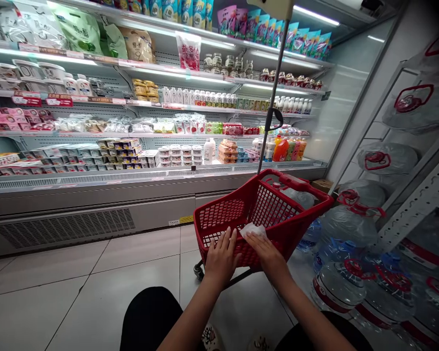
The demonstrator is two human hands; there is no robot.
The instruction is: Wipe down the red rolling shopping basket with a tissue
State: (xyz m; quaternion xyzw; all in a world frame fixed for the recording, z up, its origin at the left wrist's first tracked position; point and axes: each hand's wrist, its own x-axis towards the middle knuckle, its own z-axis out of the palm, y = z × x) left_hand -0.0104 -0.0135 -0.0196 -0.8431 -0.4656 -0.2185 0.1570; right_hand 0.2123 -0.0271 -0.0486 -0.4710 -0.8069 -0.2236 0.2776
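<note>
A red plastic shopping basket [234,214] on wheels stands on the tiled floor in front of me, tilted, with a thin metal pull handle [272,97] rising from its far side. My left hand [221,258] rests on the near wall of the basket, fingers spread flat. My right hand [265,248] presses a white cloth or tissue [253,230] against the basket's near rim, fingers laid over it. My knees in dark trousers show at the bottom.
A long open chiller [131,122] with shelves of yoghurt, milk bottles and packets runs across the back. Large water jugs [351,273] with red caps lie stacked on the right beside a white metal rack [417,200]. Grey floor tiles [76,292] stretch to the left.
</note>
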